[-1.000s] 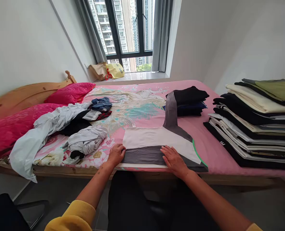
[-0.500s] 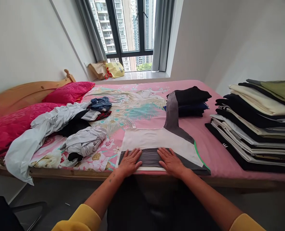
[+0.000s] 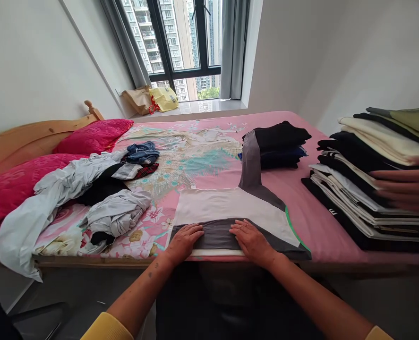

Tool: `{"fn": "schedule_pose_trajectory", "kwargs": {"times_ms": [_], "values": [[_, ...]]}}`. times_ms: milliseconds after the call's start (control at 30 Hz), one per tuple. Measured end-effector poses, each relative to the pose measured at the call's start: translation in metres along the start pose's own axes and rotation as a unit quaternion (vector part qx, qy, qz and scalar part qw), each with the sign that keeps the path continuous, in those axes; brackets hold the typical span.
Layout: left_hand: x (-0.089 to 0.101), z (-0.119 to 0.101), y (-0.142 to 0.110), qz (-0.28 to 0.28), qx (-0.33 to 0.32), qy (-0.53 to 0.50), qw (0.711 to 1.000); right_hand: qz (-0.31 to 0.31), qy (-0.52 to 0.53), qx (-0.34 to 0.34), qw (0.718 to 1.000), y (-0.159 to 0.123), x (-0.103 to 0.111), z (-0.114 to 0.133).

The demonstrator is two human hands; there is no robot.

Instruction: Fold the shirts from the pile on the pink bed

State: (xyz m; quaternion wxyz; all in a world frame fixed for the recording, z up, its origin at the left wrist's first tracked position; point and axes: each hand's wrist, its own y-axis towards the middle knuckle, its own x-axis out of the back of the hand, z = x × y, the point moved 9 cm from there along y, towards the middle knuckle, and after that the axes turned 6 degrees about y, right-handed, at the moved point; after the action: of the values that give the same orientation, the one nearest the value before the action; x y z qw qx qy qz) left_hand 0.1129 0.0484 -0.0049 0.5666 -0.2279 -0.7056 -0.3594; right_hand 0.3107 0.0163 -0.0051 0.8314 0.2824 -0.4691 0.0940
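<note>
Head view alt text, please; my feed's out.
Left hand and right hand rest on a white-and-grey garment on a bed; crumpled clothes lie left, a tall folded stack right, another person's blurred hand at it.

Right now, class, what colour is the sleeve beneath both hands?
The sleeve is dark grey, seen best in the head view.

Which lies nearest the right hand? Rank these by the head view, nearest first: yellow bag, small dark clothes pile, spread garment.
1. Spread garment: under the right hand.
2. Small dark clothes pile: beyond, slightly right.
3. Yellow bag: on the windowsill, back left.
</note>
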Motion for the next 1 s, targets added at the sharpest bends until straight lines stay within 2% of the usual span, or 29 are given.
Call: {"fn": "schedule_pose_trajectory", "kwargs": {"times_ms": [100, 167, 267, 333, 400, 433, 467, 533, 633, 700, 767, 867, 1000], "values": [[0.0, 0.022, -0.012, 0.003, 0.06, 0.009, 0.998, -0.01, 0.001, -0.054, 0.998, -0.01, 0.005, -0.026], [0.003, 0.026, -0.008, 0.0, 0.085, 0.0, 0.996, -0.02, 0.012, -0.077, 0.997, -0.008, 0.013, -0.032], [0.001, -0.002, 0.022, 0.01, 0.044, -0.036, 0.998, -0.025, 0.032, -0.058, 0.997, 0.013, 0.017, -0.015], [-0.007, -0.028, 0.041, 0.032, 0.002, -0.042, 0.999, -0.004, 0.028, -0.03, 0.999, 0.024, 0.009, -0.003], [-0.019, -0.038, 0.045, 0.065, -0.016, -0.018, 0.998, 0.035, 0.005, -0.015, 0.999, 0.021, -0.004, -0.003], [-0.025, -0.035, 0.039, 0.082, -0.014, 0.0, 0.997, 0.053, -0.01, -0.019, 0.998, 0.014, -0.01, -0.01], [-0.029, -0.026, 0.03, 0.096, -0.004, 0.018, 0.995, 0.066, -0.025, -0.029, 0.997, 0.004, -0.013, -0.021], [-0.033, 0.006, 0.004, 0.113, 0.044, 0.05, 0.991, 0.071, -0.046, -0.067, 0.994, -0.02, -0.01, -0.049], [-0.027, 0.072, -0.033, 0.11, 0.172, 0.087, 0.975, 0.041, -0.04, -0.122, 0.991, -0.044, 0.008, -0.088], [-0.02, 0.109, -0.04, 0.091, 0.246, 0.094, 0.961, 0.001, -0.011, -0.151, 0.989, -0.042, 0.026, -0.107], [-0.014, 0.133, -0.028, 0.06, 0.27, 0.081, 0.958, -0.055, 0.025, -0.194, 0.979, -0.026, 0.046, -0.127], [-0.013, 0.154, 0.016, 0.022, 0.243, 0.048, 0.969, -0.134, 0.058, -0.255, 0.956, 0.015, 0.075, -0.157], [-0.029, 0.181, 0.069, 0.004, 0.231, 0.027, 0.972, -0.197, 0.036, -0.234, 0.951, 0.085, 0.108, -0.19]]}}
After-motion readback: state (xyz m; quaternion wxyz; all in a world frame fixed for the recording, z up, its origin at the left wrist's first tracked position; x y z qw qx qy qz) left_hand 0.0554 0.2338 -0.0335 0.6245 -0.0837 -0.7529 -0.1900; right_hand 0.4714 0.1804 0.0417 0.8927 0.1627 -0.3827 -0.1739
